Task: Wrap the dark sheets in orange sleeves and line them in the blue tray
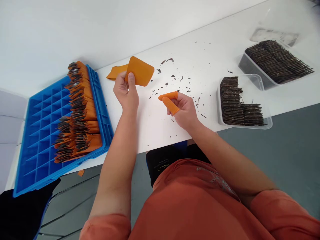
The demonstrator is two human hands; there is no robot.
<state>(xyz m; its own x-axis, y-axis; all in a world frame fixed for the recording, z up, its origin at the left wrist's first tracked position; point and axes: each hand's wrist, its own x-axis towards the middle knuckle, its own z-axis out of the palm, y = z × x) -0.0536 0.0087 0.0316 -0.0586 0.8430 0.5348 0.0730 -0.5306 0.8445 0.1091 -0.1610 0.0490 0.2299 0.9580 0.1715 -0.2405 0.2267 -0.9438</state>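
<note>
My left hand (pixel 127 91) grips a flat orange pouch (pixel 142 72) between thumb and fingers, raised over the white table. Beneath and behind that hand, more orange pouches (pixel 116 71) lie on the tabletop. My right hand (pixel 181 108) hovers to the right over dark crumbs (pixel 173 76), wearing orange finger cots (pixel 171 105) on thumb and index finger. Those two fingertips are pinched together, and I see nothing between them. Nearest on its right is a clear plastic tub (pixel 268 122) with stacked thin dark brown sheets (pixel 231 100).
At left stands a blue divided crate (pixel 43 133), its right-hand compartments holding orange pouches (pixel 86 110) with dark contents sticking out. A second clear tub (pixel 252 68) of dark sheets sits farther back right, near a clear lid (pixel 275 36). An orange scrap (pixel 80 173) lies below the crate.
</note>
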